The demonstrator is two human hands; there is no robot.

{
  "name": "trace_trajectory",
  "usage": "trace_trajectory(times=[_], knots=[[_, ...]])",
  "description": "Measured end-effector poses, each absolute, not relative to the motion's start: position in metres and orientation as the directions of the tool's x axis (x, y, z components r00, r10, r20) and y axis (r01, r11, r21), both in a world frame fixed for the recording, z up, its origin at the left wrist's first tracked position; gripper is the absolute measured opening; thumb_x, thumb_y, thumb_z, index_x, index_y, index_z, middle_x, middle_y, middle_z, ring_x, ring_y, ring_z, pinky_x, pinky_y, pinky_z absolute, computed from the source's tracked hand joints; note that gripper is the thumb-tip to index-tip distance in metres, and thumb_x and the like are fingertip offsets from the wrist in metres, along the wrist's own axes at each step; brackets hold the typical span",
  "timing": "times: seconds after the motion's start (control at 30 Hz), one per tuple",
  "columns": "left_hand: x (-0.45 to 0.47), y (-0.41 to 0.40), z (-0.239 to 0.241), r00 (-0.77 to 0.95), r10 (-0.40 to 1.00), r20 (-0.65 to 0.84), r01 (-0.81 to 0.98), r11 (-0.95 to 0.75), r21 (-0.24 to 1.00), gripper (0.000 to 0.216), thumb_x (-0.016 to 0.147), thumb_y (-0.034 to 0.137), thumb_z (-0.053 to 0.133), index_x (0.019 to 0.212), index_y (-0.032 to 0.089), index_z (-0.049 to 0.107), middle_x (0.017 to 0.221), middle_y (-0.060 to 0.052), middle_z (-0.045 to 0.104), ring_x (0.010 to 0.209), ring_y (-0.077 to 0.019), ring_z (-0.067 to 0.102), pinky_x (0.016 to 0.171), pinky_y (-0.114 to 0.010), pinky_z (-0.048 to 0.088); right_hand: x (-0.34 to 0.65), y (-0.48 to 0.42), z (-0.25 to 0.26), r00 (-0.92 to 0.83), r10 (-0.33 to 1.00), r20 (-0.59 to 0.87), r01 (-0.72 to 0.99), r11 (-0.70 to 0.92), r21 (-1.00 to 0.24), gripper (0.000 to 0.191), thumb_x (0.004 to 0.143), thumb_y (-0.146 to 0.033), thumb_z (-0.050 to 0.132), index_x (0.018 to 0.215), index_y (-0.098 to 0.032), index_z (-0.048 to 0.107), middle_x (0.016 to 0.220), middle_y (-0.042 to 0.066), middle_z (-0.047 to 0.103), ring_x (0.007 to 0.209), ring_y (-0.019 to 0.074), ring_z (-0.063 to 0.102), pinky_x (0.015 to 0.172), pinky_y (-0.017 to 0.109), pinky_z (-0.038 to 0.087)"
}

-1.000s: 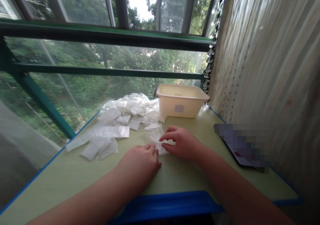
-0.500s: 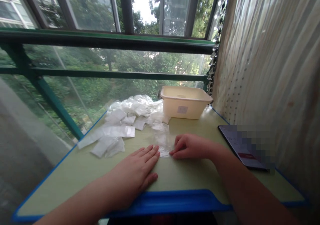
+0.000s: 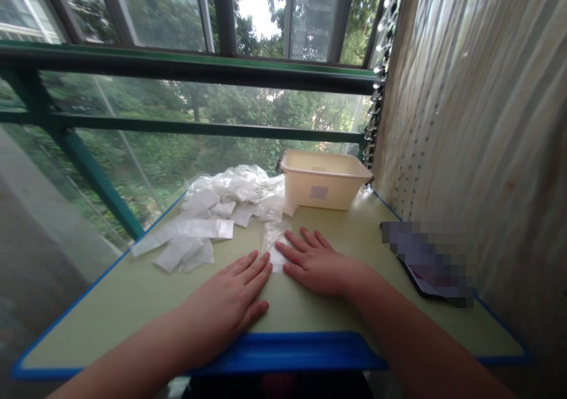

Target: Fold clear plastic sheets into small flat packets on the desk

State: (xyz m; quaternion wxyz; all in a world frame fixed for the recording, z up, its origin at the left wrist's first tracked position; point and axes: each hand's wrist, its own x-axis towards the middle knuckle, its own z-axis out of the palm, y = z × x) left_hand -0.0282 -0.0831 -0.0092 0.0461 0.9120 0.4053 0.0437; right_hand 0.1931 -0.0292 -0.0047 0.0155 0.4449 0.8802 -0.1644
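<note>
A clear plastic bag point(image 3: 276, 240) lies flat on the table in front of me, its near end white where it seems folded over. My left hand point(image 3: 237, 292) rests palm down, fingers stretched out, with the fingertips at the bag's left edge. Spread over the bag's right side is my right hand point(image 3: 321, 262), flat with its fingers apart, covering part of it. Beyond my hands, a heap of clear plastic bags point(image 3: 241, 185) spreads over the back left, and several flattened white bags point(image 3: 186, 251) lie at its near side.
A cream plastic basin point(image 3: 328, 191) with a small label stands at the back, right of the heap. Toward the right edge lies a dark flat device point(image 3: 420, 281), partly blurred out. The green table point(image 3: 110, 322) has a blue rim; railing and windows rise behind, a curtain on the right.
My right hand has opened from a pinch at the bag's near right corner and now lies flat on the bag. The near end now looks folded and whiter. My left hand stays nearly still.
</note>
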Motion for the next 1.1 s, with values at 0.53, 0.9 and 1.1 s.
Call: trace_trajectory(times=[0.53,0.9,1.1], knots=[[0.001,0.034,0.020,0.589,0.803,0.090,0.800,-0.595,0.073,0.035,0.079,0.040,0.047,0.103,0.020,0.063,0.099,-0.008,0.063,0.089,-0.0225,0.058,0.078,-0.031,0.044,0.197,-0.025,0.001,-0.630,0.740,-0.235,0.768,0.549,-0.330,0.067,0.078,-0.068,0.025,0.137,-0.038,0.017,0.148,-0.001,0.000,0.131,0.0359,-0.006,0.103,0.052,-0.001],[0.006,0.022,0.010,0.580,0.748,0.324,0.789,-0.615,0.007,0.038,0.076,0.034,0.053,0.112,0.020,0.056,0.100,-0.007,0.057,0.095,-0.0224,0.052,0.082,-0.031,0.041,0.197,-0.025,0.003,-0.646,0.736,-0.202,0.752,0.570,-0.330,0.061,0.078,-0.066,0.030,0.134,-0.041,0.026,0.147,-0.005,0.006,0.131,0.0395,-0.002,0.102,0.055,0.000],[0.011,0.016,0.008,0.640,0.738,0.216,0.753,-0.658,0.016,0.023,0.081,0.031,0.047,0.088,0.020,0.066,0.086,-0.007,0.060,0.084,-0.0197,0.055,0.074,-0.028,0.042,0.197,-0.026,0.006,-0.642,0.743,-0.191,0.752,0.561,-0.346,0.059,0.078,-0.063,0.036,0.133,-0.042,0.029,0.147,-0.006,0.006,0.130,0.0406,0.000,0.102,0.055,0.002]])
